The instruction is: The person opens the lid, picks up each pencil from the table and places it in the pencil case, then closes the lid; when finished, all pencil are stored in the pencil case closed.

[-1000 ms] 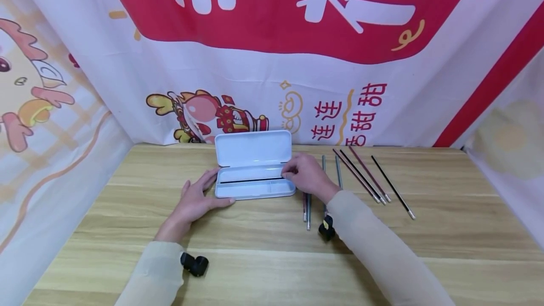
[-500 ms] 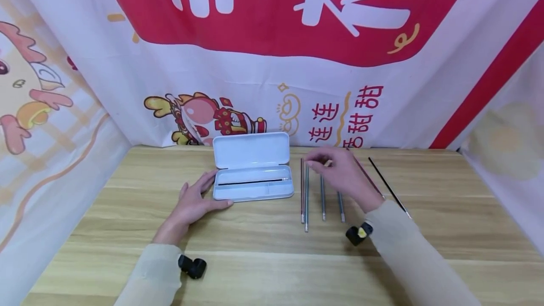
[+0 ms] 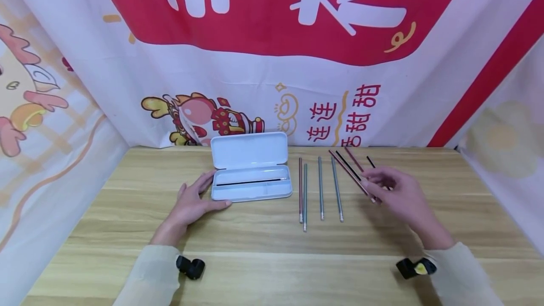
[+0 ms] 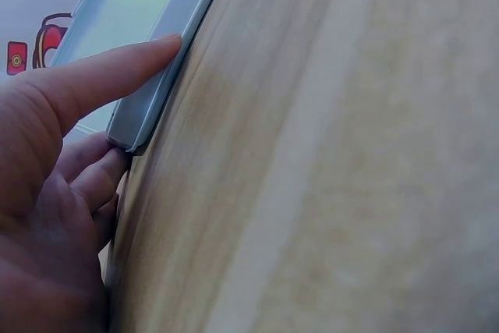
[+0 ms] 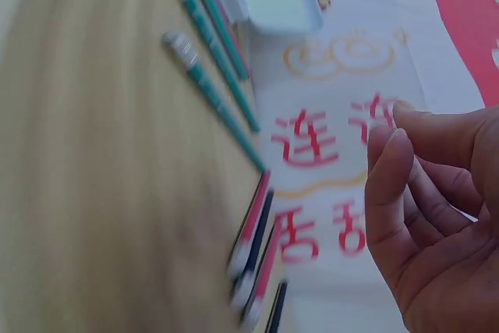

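A light-blue pencil case [image 3: 250, 197] lies with its lid raised, one black pencil [image 3: 250, 182] lengthwise inside it. My left hand [image 3: 191, 208] holds the case at its left end; in the left wrist view the thumb [image 4: 117, 68] lies on the front rim and the fingers are at the end wall. Over the right-hand group of pencils is my right hand [image 3: 395, 195], partly covering them. In the right wrist view its thumb and fingertips are close together, fingers loosely bent, with nothing seen between them. Dark-red pencils [image 3: 350, 171] and black pencils [image 3: 346, 162] lie beneath or beside it.
Between the case and my right hand lie several teal pencils [image 3: 320, 188] and one dark-red pencil [image 3: 300, 190], erasers towards me. The wooden table [image 3: 272, 273] meets a printed cloth [image 3: 255, 70] at the back.
My right hand has let go of the black pencil in the case and moved right, over the right-hand pencils. My left hand stays at the case.
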A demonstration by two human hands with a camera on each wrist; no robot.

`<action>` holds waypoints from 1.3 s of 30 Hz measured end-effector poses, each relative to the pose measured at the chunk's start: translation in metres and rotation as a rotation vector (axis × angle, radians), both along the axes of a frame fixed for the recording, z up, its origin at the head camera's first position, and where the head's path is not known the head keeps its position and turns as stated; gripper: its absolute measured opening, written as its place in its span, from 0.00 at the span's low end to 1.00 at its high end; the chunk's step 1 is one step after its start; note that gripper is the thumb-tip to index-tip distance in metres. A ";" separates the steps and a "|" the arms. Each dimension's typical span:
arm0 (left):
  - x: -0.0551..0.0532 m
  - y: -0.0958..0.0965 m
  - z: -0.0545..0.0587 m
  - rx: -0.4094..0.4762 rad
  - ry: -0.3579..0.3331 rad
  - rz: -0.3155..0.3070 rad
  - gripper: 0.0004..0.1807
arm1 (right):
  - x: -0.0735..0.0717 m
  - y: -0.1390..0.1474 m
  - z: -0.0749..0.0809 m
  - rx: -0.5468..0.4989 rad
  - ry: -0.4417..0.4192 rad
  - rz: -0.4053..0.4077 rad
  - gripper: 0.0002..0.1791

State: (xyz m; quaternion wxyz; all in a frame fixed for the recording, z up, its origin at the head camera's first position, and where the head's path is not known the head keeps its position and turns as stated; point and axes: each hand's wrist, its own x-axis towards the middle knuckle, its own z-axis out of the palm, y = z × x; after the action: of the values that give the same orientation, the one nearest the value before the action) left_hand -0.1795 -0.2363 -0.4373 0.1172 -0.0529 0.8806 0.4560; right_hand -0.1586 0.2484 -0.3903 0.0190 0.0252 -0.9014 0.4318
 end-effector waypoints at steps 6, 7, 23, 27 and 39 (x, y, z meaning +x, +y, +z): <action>0.001 -0.001 0.001 0.002 -0.010 -0.003 0.61 | 0.012 0.032 -0.019 -0.079 -0.074 -0.059 0.21; 0.001 -0.001 0.001 0.003 -0.011 -0.003 0.61 | 0.013 0.037 -0.022 -0.093 -0.078 -0.067 0.22; 0.001 0.000 0.002 0.002 -0.011 -0.008 0.61 | 0.024 0.095 -0.049 -0.048 -0.177 -0.147 0.26; 0.001 0.000 0.002 -0.003 -0.008 -0.013 0.61 | 0.025 0.099 -0.051 -0.071 -0.210 -0.158 0.28; 0.001 0.001 0.002 -0.004 -0.012 -0.012 0.61 | 0.024 0.106 -0.057 -0.100 -0.297 -0.170 0.28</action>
State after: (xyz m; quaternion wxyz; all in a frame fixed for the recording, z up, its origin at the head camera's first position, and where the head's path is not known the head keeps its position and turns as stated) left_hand -0.1786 -0.2349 -0.4354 0.1252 -0.0504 0.8811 0.4532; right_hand -0.1350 0.3546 -0.4468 -0.0768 -0.1162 -0.8705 0.4720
